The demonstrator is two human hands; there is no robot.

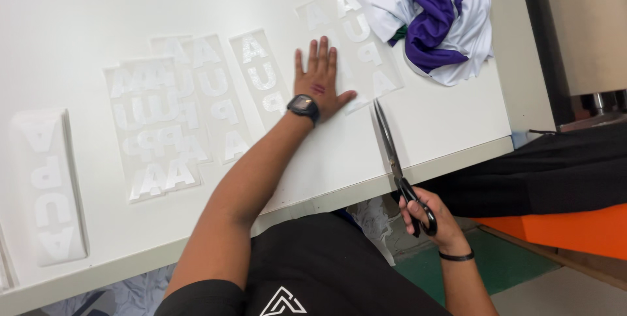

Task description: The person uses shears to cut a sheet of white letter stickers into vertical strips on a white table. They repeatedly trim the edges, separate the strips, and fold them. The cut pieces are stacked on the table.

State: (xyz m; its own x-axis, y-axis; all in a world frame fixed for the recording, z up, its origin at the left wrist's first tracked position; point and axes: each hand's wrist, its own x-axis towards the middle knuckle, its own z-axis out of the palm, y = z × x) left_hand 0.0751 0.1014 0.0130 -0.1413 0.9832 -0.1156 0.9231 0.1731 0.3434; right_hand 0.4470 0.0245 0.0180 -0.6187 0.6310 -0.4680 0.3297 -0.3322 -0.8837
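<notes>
while held by right hand (428,215), scissors (392,152) point up-left.

A white table (78,9) carries clear strips of white letters (160,126) and crumpled purple-and-white cloth (434,18).

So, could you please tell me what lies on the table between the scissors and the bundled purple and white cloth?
In the head view, between the scissors and the cloth lies a clear strip of white letters; beyond it, bare table.
</notes>
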